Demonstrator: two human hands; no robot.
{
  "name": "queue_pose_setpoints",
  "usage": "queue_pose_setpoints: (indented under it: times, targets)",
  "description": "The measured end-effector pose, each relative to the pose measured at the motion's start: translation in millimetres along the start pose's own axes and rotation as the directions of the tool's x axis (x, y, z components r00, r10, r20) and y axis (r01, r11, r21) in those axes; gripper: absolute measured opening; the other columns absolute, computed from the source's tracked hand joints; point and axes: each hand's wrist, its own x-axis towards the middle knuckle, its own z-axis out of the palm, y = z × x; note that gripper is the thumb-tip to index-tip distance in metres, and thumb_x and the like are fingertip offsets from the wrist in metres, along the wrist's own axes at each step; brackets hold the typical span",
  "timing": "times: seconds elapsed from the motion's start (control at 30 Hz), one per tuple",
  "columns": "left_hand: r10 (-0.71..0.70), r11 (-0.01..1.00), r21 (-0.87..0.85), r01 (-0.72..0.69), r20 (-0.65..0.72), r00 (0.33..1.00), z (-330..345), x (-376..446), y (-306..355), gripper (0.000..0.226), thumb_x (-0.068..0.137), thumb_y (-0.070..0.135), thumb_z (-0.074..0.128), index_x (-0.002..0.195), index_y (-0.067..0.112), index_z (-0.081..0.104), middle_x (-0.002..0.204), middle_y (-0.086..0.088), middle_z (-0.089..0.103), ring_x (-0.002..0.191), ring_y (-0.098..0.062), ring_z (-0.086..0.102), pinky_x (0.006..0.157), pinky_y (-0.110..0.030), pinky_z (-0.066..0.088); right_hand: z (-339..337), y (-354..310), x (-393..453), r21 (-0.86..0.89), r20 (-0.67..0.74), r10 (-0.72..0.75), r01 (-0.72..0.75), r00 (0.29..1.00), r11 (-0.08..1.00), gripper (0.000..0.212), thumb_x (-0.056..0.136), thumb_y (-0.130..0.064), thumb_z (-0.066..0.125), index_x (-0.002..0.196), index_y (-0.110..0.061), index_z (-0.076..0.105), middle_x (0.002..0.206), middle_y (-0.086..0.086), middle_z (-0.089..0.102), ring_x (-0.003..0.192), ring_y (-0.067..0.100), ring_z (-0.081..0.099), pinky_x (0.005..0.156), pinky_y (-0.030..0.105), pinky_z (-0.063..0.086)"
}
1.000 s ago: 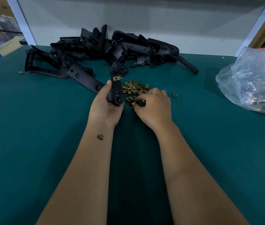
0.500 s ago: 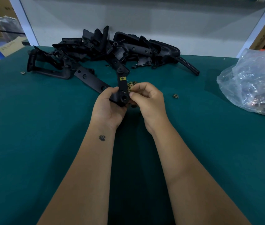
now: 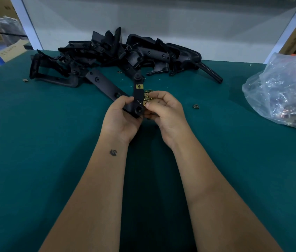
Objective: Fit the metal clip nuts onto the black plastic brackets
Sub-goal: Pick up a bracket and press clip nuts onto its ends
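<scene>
Left hand (image 3: pixel 121 118) grips a long black plastic bracket (image 3: pixel 137 99) above the green worktop (image 3: pixel 34 142), while right hand (image 3: pixel 165 113) pinches a small brass-coloured metal clip nut (image 3: pixel 144 103) against its edge.

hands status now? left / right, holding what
Left hand: grips the black bracket, one clip nut already fitted near its top.
Right hand: pinches a clip nut against the bracket's edge.

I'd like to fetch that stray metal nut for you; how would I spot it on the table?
Start at the clear plastic bag on the right of the green table, then look left toward the right hand. The stray clip nut lies alone on the cloth between them, unlike the heap of clip nuts behind the fingers.
</scene>
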Motion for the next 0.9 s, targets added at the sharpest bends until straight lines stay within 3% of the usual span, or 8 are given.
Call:
queue_pose_setpoints:
  times: [0.1, 0.23, 0.3, 0.37, 0.6, 0.77, 0.83, 0.9]
  targets:
    - [0.0, 1.0, 0.016, 0.0, -0.013, 1.0, 0, 1, -1, 0.017, 0.094, -0.001, 0.043, 0.104, 0.002, 0.057, 0.096, -0.013, 0.064, 0.089, -0.025, 0.061, 0.091, -0.033, 0.048, 0, 1, 1, -0.003, -0.001, 0.009, -0.009, 1.0, 1.0, 0.021, 0.086, 0.007, 0.06, 0.094, -0.013, 0.062, 0.066, -0.006, 0.061, 0.069, 0.011, 0.058, 0.066, 0.026, 0.049]
    - [0.055, 0.993, 0.102, -0.055, 0.003, 0.998, -1, 2, -2, 0.029, 0.096, -0.003, 0.048, 0.122, 0.008, 0.048, 0.107, -0.012, 0.063, 0.088, -0.022, 0.064, 0.07, -0.029, 0.057, -1, 3, 2, 0.008, -0.023, -0.001, 0.001, 1.0, 1.0, 0.023, 0.088, 0.004, 0.061, 0.104, -0.014, 0.063, 0.073, -0.005, 0.066, 0.081, 0.013, 0.062, 0.082, 0.032, 0.052]
    - [0.105, 0.956, 0.273, -0.111, 0.037, 0.994, 1, 0, -3, 0.027, 0.097, -0.002, 0.052, 0.121, 0.007, 0.05, 0.103, -0.009, 0.067, 0.087, -0.019, 0.068, 0.073, -0.028, 0.058, -2, 3, 2, 0.018, -0.032, -0.009, 0.01, 0.999, 1.0, 0.029, 0.088, 0.003, 0.062, 0.111, -0.014, 0.062, 0.075, -0.005, 0.068, 0.087, 0.012, 0.065, 0.091, 0.033, 0.053]
    - [0.141, 0.913, 0.379, -0.151, 0.054, 0.989, 3, -2, -6, 0.026, 0.097, 0.0, 0.054, 0.122, 0.008, 0.052, 0.101, -0.006, 0.069, 0.084, -0.015, 0.069, 0.075, -0.026, 0.058, -3, 2, 2, 0.032, -0.051, -0.019, 0.02, 0.999, 0.999, 0.032, 0.089, 0.005, 0.062, 0.114, -0.015, 0.06, 0.072, -0.007, 0.068, 0.085, 0.009, 0.066, 0.088, 0.029, 0.053]
    - [0.19, 0.851, 0.481, -0.209, 0.089, 0.978, 6, -4, -13, 0.038, 0.097, 0.012, 0.059, 0.134, 0.011, 0.049, 0.119, -0.009, 0.069, 0.1, -0.019, 0.069, 0.083, -0.03, 0.057, -1, -2, 0, 0.119, -0.118, -0.018, 0.032, 0.993, 0.992, 0.037, 0.089, 0.005, 0.063, 0.121, -0.013, 0.058, 0.066, -0.006, 0.062, 0.093, 0.019, 0.062, 0.104, 0.041, 0.048]
    - [0.181, 0.847, 0.503, -0.169, 0.025, 0.983, 10, -7, -17, 0.023, 0.098, 0.029, 0.06, 0.119, 0.021, 0.06, 0.116, -0.003, 0.071, 0.103, -0.021, 0.066, 0.093, -0.041, 0.052, 4, -8, -3, 0.181, -0.174, 0.035, -0.003, 0.984, 0.983, 0.02, 0.097, -0.02, 0.056, 0.115, -0.012, 0.064, 0.111, 0.017, 0.071, 0.1, 0.027, 0.066, 0.091, 0.037, 0.051]
    - [0.191, 0.853, 0.495, -0.165, -0.002, 0.982, 12, -8, -18, 0.018, 0.099, 0.031, 0.058, 0.115, 0.025, 0.061, 0.114, -0.001, 0.071, 0.102, -0.02, 0.065, 0.097, -0.045, 0.051, 6, -8, -6, 0.155, -0.182, 0.012, 0.017, 0.983, 0.988, 0.018, 0.097, -0.024, 0.056, 0.108, -0.013, 0.066, 0.108, 0.014, 0.072, 0.094, 0.021, 0.067, 0.088, 0.036, 0.052]
    - [0.204, 0.866, 0.47, -0.171, -0.019, 0.979, 12, -9, -18, 0.019, 0.1, 0.026, 0.057, 0.118, 0.02, 0.06, 0.112, -0.002, 0.071, 0.102, -0.019, 0.067, 0.097, -0.044, 0.052, 9, -6, -9, 0.002, -0.199, -0.087, 0.09, 0.976, 0.996, 0.01, 0.092, -0.02, 0.065, 0.1, -0.013, 0.067, 0.093, -0.001, 0.074, 0.089, 0.012, 0.068, 0.083, 0.027, 0.055]
